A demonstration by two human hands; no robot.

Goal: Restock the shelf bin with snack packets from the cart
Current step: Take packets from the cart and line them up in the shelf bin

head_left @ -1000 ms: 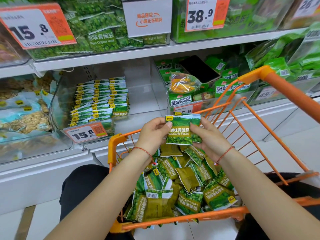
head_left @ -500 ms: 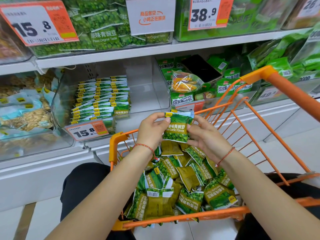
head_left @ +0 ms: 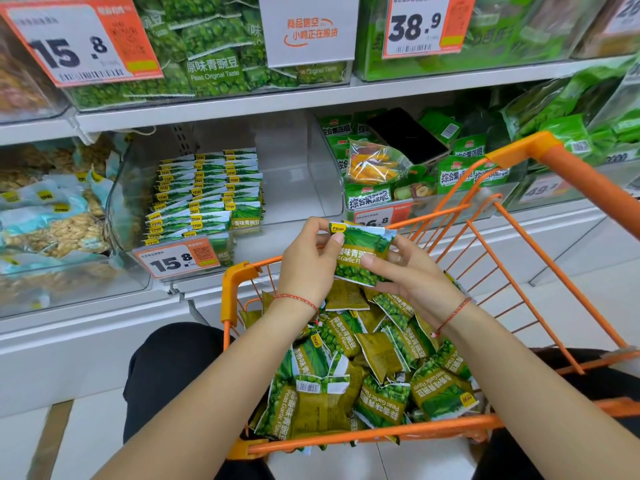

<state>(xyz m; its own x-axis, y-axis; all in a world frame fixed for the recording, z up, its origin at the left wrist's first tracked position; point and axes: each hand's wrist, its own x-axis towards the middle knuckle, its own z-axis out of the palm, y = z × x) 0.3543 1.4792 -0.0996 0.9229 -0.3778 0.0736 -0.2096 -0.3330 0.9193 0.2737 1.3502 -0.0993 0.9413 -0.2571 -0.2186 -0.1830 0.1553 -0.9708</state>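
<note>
Packet (head_left: pixel 360 254): pinched between left hand (head_left: pixel 308 263) and right hand (head_left: pixel 412 278), above cart (head_left: pixel 568 168) of packets; bin (head_left: pixel 304 174) part-filled.

The lettering on the held packet (head_left: pixel 360 254) is being partly covered by the left hand (head_left: pixel 308 268) and the right hand (head_left: pixel 412 278). At lower centre, the lower layers of packets in the cart (head_left: pixel 381 433) are being buried under others. At upper right, a price tag (head_left: pixel 623 12) is being cut off by the frame edge. At right centre, another price label (head_left: pixel 543 190) is being blurred beyond reading.
</note>
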